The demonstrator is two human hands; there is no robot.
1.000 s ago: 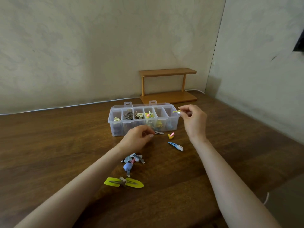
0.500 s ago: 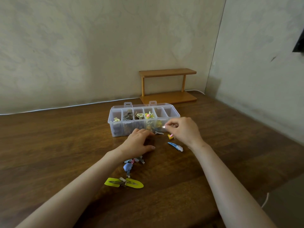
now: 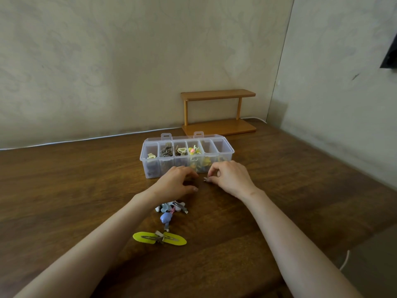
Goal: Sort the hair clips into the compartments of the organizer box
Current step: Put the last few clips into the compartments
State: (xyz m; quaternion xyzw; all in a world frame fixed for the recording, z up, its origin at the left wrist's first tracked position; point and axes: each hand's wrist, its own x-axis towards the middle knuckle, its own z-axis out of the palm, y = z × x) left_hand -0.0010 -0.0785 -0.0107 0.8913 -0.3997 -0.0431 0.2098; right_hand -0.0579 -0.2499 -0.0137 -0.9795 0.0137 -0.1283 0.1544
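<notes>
A: Where is the box?
B: The clear plastic organizer box (image 3: 148, 168) with six little rooms sits on the brown wooden table (image 3: 75, 190). Its lid is open. It is close in front of both hands.
A: What is inside?
B: Count from the left. There is a cream clip in the first room and dark brown clips in the second. The third has brown and cream ones, and the fourth has yellow and pink ones.
A: What does the right hand do?
B: The right hand (image 3: 234, 179) is low by the table, just in front of the box. Its thumb and first finger pinch a small grey metal clip (image 3: 206, 180).
A: And the left hand?
B: The left hand (image 3: 175, 183) rests palm down on the table, just beside the right one. Its fingers (image 3: 182, 169) are bent down. I cannot tell if they hold anything.
A: Are more clips out?
B: Yes. A little heap of grey and white clips (image 3: 171, 206) lies by the left wrist. A round blue clip (image 3: 165, 218) is right next to it, on the near side. Nearer still lie two flat yellow-green snap clips (image 3: 160, 238), end to end.
A: What is behind the box?
B: A small brown wooden shelf (image 3: 218, 94) with two boards stands by the wall. A thin white cable (image 3: 86, 140) runs along the table's far edge.
</notes>
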